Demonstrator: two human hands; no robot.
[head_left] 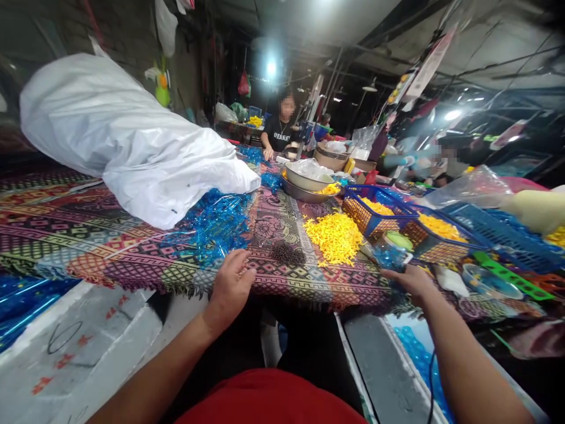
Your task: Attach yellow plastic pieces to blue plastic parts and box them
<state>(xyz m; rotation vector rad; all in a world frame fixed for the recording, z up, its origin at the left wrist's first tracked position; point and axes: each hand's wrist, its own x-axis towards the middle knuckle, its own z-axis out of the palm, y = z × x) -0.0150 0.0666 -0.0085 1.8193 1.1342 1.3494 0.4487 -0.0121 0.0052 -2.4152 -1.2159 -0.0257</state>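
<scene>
My left hand is at the front edge of the patterned cloth, thumb and fingers curled together; whatever is between them is too small to make out. Just beyond it lies a heap of clear blue plastic pieces. To its right is a small pile of dark little beads or rings. My right hand is closed beside the blue baskets, near a thin dark rod that points toward a pile of small yellow pieces. I cannot tell whether the fingers grip the rod.
A big white sack lies across the left of the table. Bowls stand behind the yellow pile, and blue baskets of yellow pieces to its right. A black cord hangs by my right forearm. A person sits across.
</scene>
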